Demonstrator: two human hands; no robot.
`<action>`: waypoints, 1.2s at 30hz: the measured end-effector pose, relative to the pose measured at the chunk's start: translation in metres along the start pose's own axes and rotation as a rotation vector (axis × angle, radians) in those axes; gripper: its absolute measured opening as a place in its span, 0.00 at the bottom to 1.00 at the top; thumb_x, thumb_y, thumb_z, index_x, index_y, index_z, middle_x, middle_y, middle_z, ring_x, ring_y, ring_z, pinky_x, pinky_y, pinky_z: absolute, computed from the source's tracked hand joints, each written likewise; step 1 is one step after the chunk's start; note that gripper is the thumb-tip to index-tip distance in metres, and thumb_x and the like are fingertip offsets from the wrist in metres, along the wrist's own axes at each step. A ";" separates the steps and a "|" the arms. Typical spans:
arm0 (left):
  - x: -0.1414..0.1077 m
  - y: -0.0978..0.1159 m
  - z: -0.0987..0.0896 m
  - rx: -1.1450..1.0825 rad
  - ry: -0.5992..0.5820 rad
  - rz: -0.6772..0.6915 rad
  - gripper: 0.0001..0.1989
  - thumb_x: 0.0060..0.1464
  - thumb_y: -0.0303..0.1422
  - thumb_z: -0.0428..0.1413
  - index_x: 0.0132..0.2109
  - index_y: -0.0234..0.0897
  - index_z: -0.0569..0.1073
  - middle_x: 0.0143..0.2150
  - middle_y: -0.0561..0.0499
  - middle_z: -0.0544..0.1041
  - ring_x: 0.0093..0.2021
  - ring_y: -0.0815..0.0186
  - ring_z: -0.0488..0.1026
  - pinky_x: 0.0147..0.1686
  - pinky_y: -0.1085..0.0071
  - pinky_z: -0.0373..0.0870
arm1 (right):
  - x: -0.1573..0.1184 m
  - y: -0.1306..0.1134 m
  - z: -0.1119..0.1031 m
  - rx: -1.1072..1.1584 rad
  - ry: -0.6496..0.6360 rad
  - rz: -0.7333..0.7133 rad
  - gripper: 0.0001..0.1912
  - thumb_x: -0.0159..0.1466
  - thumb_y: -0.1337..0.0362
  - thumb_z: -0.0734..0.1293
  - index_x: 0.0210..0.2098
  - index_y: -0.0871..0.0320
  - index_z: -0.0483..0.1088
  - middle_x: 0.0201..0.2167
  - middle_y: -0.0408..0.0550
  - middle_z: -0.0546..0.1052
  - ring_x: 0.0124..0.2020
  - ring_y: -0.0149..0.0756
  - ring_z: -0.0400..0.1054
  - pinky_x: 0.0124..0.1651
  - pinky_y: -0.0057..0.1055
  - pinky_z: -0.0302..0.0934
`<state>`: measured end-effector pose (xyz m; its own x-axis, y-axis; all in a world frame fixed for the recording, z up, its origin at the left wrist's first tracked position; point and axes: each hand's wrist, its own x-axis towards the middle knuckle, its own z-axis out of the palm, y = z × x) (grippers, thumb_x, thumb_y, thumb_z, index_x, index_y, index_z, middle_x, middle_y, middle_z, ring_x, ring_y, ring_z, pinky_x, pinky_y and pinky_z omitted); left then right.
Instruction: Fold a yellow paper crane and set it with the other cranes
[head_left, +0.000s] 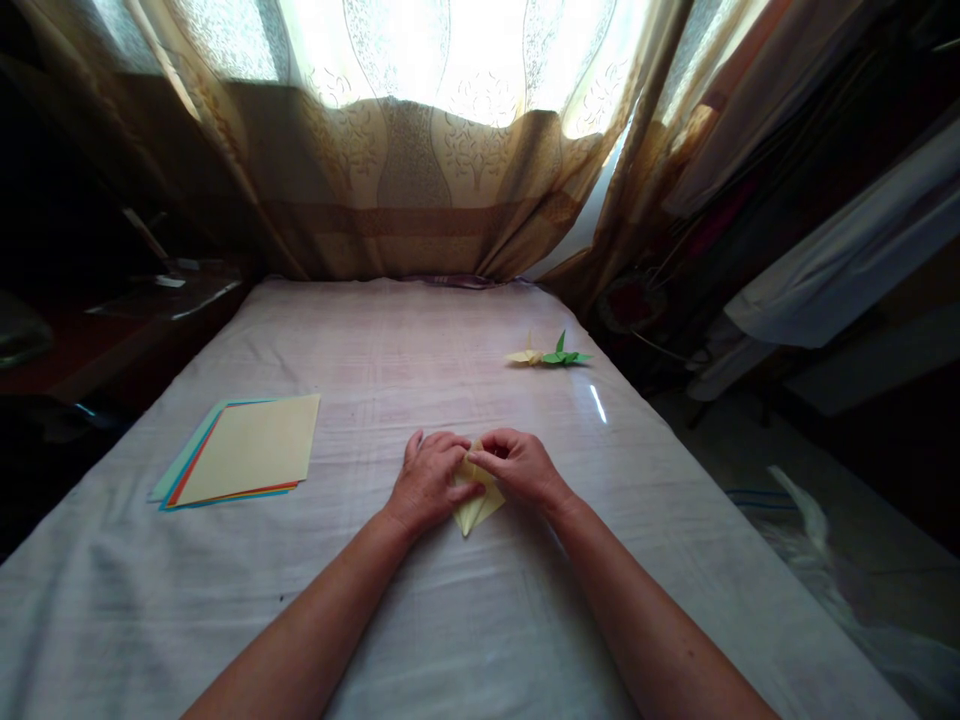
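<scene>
On the cloth-covered surface in front of me lies a pale yellow piece of origami paper (478, 507), folded into a small diamond with creases down to its near point. My left hand (433, 480) presses over its left side, thumb across the paper and fingers bent at the upper edge. With thumb and forefinger pinched together, my right hand (523, 465) grips the far corner. My fingers partly cover the upper half of the paper. Farther off to the right sit a cream paper crane (525, 357) and a green paper crane (566, 357), side by side.
A stack of coloured paper sheets (255, 450), cream on top, lies to the left. The pale checked cloth (360, 350) covers the table up to the curtain (420, 180) at the back. Hanging clothes (840, 260) and clear plastic (832, 560) are at the right.
</scene>
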<state>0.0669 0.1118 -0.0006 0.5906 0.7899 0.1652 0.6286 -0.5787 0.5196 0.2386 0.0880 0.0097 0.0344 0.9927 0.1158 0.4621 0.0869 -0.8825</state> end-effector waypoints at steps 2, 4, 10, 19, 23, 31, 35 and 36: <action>0.000 -0.001 0.001 0.004 0.000 -0.001 0.12 0.49 0.38 0.63 0.41 0.43 0.74 0.53 0.51 0.75 0.58 0.56 0.66 0.64 0.47 0.42 | -0.001 0.000 0.000 -0.082 -0.027 -0.011 0.10 0.56 0.58 0.70 0.24 0.58 0.75 0.21 0.40 0.74 0.24 0.28 0.64 0.27 0.24 0.56; 0.000 -0.001 0.001 0.006 0.003 0.000 0.12 0.49 0.38 0.63 0.41 0.43 0.74 0.53 0.51 0.75 0.59 0.56 0.66 0.64 0.47 0.42 | -0.001 0.001 0.000 -0.146 -0.030 -0.025 0.10 0.56 0.59 0.69 0.22 0.57 0.74 0.20 0.39 0.73 0.23 0.28 0.63 0.27 0.24 0.54; 0.000 -0.002 0.001 -0.006 0.001 0.001 0.13 0.49 0.38 0.64 0.42 0.42 0.74 0.53 0.50 0.75 0.59 0.56 0.65 0.65 0.48 0.41 | 0.004 0.002 -0.001 -0.068 0.030 -0.035 0.11 0.55 0.58 0.69 0.21 0.57 0.73 0.20 0.41 0.74 0.23 0.29 0.65 0.27 0.24 0.56; 0.001 0.000 0.000 -0.019 -0.004 -0.001 0.12 0.48 0.39 0.65 0.39 0.42 0.74 0.52 0.51 0.75 0.58 0.56 0.65 0.64 0.46 0.40 | 0.010 0.003 -0.006 0.084 0.098 -0.033 0.13 0.55 0.54 0.68 0.24 0.58 0.76 0.25 0.47 0.79 0.28 0.35 0.71 0.33 0.28 0.64; 0.001 0.000 -0.001 -0.028 -0.009 -0.003 0.11 0.48 0.39 0.64 0.38 0.42 0.74 0.52 0.50 0.76 0.58 0.56 0.66 0.64 0.46 0.40 | 0.012 0.004 -0.007 0.121 0.110 -0.030 0.14 0.54 0.53 0.69 0.24 0.58 0.77 0.25 0.47 0.79 0.28 0.36 0.72 0.32 0.29 0.65; 0.001 0.000 -0.001 -0.035 -0.011 0.003 0.10 0.49 0.38 0.63 0.39 0.43 0.75 0.53 0.51 0.75 0.58 0.56 0.66 0.64 0.46 0.40 | 0.008 0.006 -0.009 0.117 0.167 0.000 0.17 0.57 0.50 0.66 0.27 0.58 0.76 0.25 0.46 0.77 0.28 0.35 0.70 0.32 0.29 0.64; 0.002 -0.001 -0.001 -0.036 -0.010 0.002 0.10 0.49 0.39 0.63 0.38 0.42 0.75 0.53 0.51 0.75 0.58 0.55 0.66 0.64 0.45 0.40 | -0.009 0.013 -0.011 0.053 0.177 0.015 0.16 0.59 0.52 0.65 0.26 0.58 0.73 0.24 0.44 0.75 0.27 0.34 0.68 0.32 0.29 0.62; 0.002 -0.001 -0.001 -0.035 -0.010 0.002 0.10 0.49 0.39 0.64 0.38 0.42 0.75 0.53 0.51 0.75 0.58 0.55 0.66 0.64 0.45 0.41 | -0.015 0.014 -0.011 0.029 0.164 0.015 0.13 0.58 0.54 0.66 0.26 0.57 0.73 0.25 0.44 0.76 0.27 0.34 0.68 0.33 0.29 0.62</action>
<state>0.0666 0.1138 0.0003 0.5968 0.7866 0.1584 0.6097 -0.5728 0.5479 0.2547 0.0734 0.0005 0.1863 0.9672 0.1727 0.4344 0.0766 -0.8975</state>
